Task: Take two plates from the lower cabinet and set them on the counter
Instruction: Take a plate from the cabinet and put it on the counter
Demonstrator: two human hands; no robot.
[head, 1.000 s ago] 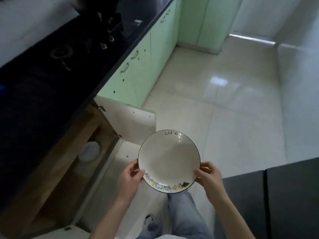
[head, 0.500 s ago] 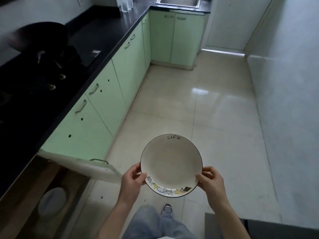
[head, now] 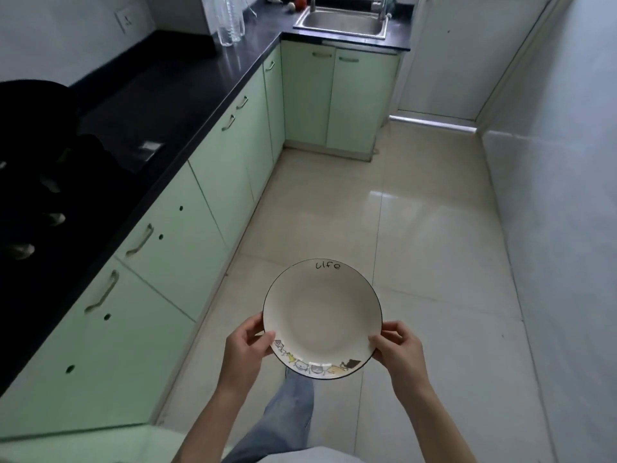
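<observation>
A white plate (head: 322, 317) with a thin dark rim, the word "life" at its far edge and small drawings at its near edge, is held level over the floor. My left hand (head: 245, 350) grips its left rim and my right hand (head: 399, 354) grips its right rim. The black counter (head: 160, 105) runs along the left above pale green lower cabinets (head: 173, 248). The open cabinet door shows only as a pale edge at the bottom left (head: 83, 442). No second plate is in view.
A dark wok (head: 33, 105) sits on the stove at the left. Clear bottles (head: 230, 21) stand on the far counter beside a steel sink (head: 344, 23). Cream floor tiles stretch ahead; a white wall runs along the right.
The view has lifted and turned away from the open cabinet toward the far end of the kitchen. The plate stays gripped in both hands in front of me.
</observation>
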